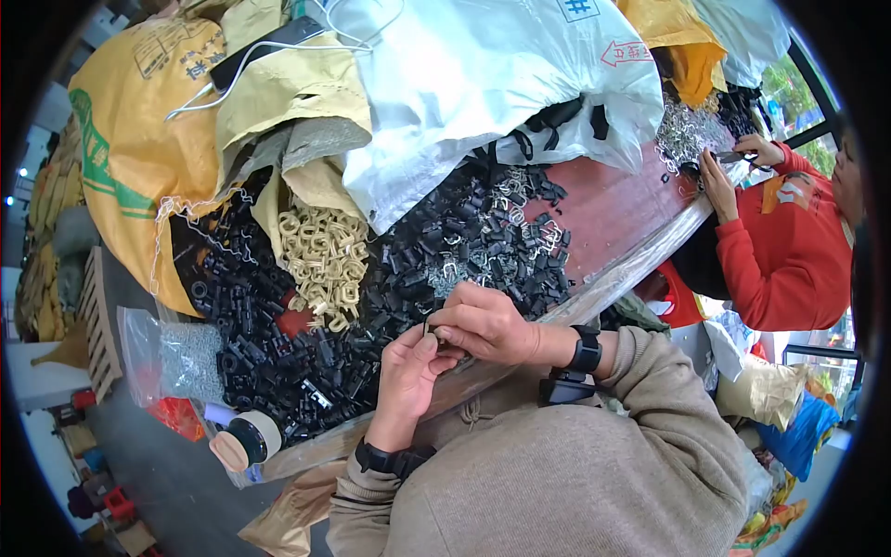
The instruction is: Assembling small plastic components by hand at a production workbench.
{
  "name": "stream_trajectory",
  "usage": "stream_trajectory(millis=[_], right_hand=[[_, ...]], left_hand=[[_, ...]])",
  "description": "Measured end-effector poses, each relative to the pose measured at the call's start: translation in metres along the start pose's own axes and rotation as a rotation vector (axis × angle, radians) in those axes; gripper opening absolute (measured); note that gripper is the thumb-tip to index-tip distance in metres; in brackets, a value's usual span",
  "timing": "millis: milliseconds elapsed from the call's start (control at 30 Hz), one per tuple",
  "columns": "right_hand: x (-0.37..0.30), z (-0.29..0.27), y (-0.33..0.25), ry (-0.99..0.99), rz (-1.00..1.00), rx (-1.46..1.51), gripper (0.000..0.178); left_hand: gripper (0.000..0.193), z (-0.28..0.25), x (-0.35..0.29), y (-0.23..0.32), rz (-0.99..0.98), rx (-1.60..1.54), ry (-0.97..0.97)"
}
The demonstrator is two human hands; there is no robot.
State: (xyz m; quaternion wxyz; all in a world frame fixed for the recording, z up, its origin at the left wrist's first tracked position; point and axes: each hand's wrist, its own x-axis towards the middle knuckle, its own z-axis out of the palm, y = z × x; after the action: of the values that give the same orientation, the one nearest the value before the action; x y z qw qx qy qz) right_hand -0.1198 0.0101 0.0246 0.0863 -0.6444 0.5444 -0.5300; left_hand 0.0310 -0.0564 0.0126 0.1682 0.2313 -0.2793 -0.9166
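My left hand (407,376) and my right hand (486,324) meet over the near edge of the table, fingertips pinched together. Between them is something small and dark, mostly hidden by the fingers; I cannot make out its kind. Just beyond my hands spreads a heap of small black plastic parts (343,381). Bent metal clips (524,237) lie among the black parts farther right. Left of these, cream-coloured plastic ring-shaped parts (320,255) spill from the mouth of an open paper sack (297,102).
A black phone (264,51) with a white cable rests on sacks. A white plastic sack (464,84) lies at the back. A round container (251,438) and a clear bag of small grey pieces (190,357) stand left. A co-worker in a red top (789,251) holds a scissor-like tool (733,157).
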Motion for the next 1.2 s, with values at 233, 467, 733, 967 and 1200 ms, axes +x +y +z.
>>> stream_trajectory(millis=[233,467,733,967,1200], right_hand=[[0.025,-0.073,0.061,0.145,0.104,-0.459,0.01],[0.034,-0.178,0.186,0.476,0.608,-0.9,0.037],[0.034,-0.171,0.198,0.452,0.974,-0.816,0.071],[0.01,-0.177,0.189,0.376,0.701,-0.787,0.07],[-0.024,-0.169,0.116,0.358,0.851,0.026,0.039]], left_hand=[[0.022,-0.008,0.005,0.005,0.073,0.131,0.004],[0.027,-0.008,0.012,0.004,0.039,0.194,0.096],[0.028,-0.015,0.012,0.005,0.021,0.175,0.126],[0.026,-0.016,0.0,0.002,0.052,0.101,0.222],[0.023,-0.003,0.005,0.002,-0.007,0.116,0.173]])
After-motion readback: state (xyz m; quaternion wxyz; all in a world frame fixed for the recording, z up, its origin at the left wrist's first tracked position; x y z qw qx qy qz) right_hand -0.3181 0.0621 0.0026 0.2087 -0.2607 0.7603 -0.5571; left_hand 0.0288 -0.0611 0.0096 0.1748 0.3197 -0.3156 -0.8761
